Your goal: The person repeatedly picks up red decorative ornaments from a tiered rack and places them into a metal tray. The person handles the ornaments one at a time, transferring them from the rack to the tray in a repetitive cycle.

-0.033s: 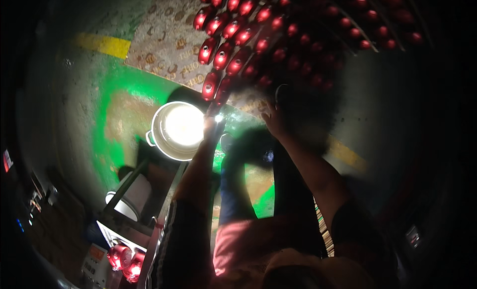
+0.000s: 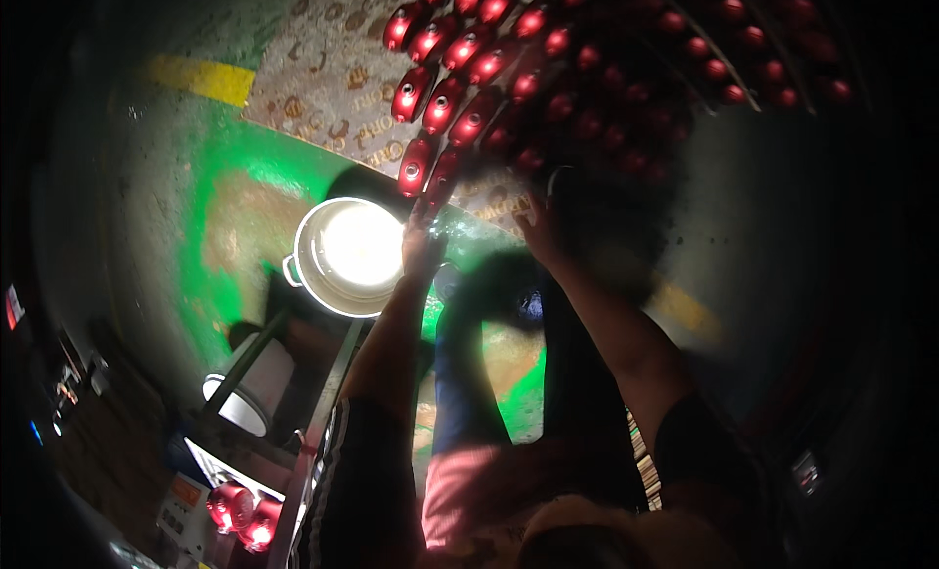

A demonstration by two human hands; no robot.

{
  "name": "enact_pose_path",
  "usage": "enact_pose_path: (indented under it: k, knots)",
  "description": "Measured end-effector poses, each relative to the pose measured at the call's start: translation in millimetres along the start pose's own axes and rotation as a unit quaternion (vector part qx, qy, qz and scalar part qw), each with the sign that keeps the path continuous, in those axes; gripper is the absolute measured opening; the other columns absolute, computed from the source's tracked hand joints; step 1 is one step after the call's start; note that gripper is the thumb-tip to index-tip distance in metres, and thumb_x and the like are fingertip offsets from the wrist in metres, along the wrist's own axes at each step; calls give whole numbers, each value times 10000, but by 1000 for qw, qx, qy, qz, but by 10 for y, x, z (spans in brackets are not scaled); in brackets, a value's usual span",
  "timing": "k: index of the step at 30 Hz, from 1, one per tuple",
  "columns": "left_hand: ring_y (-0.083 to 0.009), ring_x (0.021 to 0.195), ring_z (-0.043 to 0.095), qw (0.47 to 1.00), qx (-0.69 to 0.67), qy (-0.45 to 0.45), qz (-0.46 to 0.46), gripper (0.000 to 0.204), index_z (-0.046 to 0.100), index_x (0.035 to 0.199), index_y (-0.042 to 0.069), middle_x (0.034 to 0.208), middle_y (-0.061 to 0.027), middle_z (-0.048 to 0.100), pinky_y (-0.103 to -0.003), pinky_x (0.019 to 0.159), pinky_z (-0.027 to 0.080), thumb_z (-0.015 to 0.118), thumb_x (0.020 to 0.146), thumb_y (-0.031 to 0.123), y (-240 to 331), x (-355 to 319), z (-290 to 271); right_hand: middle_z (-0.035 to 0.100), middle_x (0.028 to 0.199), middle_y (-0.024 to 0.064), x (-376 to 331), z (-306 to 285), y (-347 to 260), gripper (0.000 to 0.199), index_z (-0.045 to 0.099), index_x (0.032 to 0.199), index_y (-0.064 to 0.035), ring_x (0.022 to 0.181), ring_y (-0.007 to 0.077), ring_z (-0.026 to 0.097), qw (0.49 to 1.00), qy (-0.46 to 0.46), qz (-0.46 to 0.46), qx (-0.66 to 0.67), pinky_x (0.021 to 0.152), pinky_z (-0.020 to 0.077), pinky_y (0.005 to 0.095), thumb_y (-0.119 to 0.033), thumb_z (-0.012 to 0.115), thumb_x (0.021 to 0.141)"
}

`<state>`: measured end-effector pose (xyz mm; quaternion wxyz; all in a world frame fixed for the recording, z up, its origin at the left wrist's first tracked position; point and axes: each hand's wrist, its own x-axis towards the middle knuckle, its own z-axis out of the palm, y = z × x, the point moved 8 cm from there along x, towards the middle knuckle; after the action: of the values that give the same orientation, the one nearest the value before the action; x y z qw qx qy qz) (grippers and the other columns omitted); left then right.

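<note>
Shiny red rounded pieces (image 2: 442,105), each with a small neck or opening on top, stand in rows on a printed brown sheet (image 2: 328,70). My left hand (image 2: 421,248) is at the near end of these rows, just below the nearest red pieces (image 2: 414,168). Its fingertips blur into shadow there, so any grip is hidden. To its left is a round white pot (image 2: 305,275) with a side handle, brightly lit inside. My right hand (image 2: 540,227) hovers over the sheet's near edge, fingers apart, partly in shadow and holding nothing visible.
A metal-framed cart or stand (image 2: 333,388) is at lower left, with a white container (image 2: 240,409) beside it and two red pieces (image 2: 232,507) at its near end. Yellow strips (image 2: 201,80) mark the green-stained floor. Darkness covers the right side.
The view has shifted slightly. The bright glint beside my left hand has faded. Both hands stay in nearly the same places.
</note>
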<state>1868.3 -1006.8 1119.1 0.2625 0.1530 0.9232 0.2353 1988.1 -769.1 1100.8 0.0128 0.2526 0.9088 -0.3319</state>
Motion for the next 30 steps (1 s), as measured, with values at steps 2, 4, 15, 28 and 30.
enact_pose_path:
  k: [2,4,15,28,30]
  knots:
    - [-377,1352,416,998,-53,21,-3,725,540,1409,240,1574,-131,333,-429,1093,410,665,737,1,-71,118,210,335,1507,287,438,444,360,769,430,1474,-169,1358,479,372,1000,1,27,-7,1095,365,545,-215,770,786]
    - [-383,1380,388,998,-51,39,2,771,560,1394,312,1598,-129,286,-451,1099,372,672,710,-27,-81,322,401,373,1488,275,788,684,635,777,404,1484,-152,1334,472,400,997,36,15,-59,1094,369,530,-220,766,800]
    - [-422,1140,549,973,23,229,15,386,739,1086,305,1286,-242,528,-459,914,472,710,773,81,-9,718,692,562,1304,135,1211,497,1129,717,423,1429,-64,1198,256,545,975,84,137,150,1063,419,375,-95,753,792]
    - [-262,1196,554,689,-697,96,-176,575,443,1432,-59,1375,-209,529,-379,1010,461,600,897,82,-714,-1556,-467,446,1471,109,-217,-772,134,690,414,1473,-144,1358,277,430,712,-129,232,650,1134,362,417,-217,626,820]
    - [-320,1228,548,622,-745,105,-217,599,410,1463,-9,1401,-208,504,-443,1052,444,555,907,159,-984,-1980,-580,448,1483,115,-530,-497,-240,658,407,1480,-138,1364,283,430,668,-202,268,664,1128,374,421,-273,631,876]
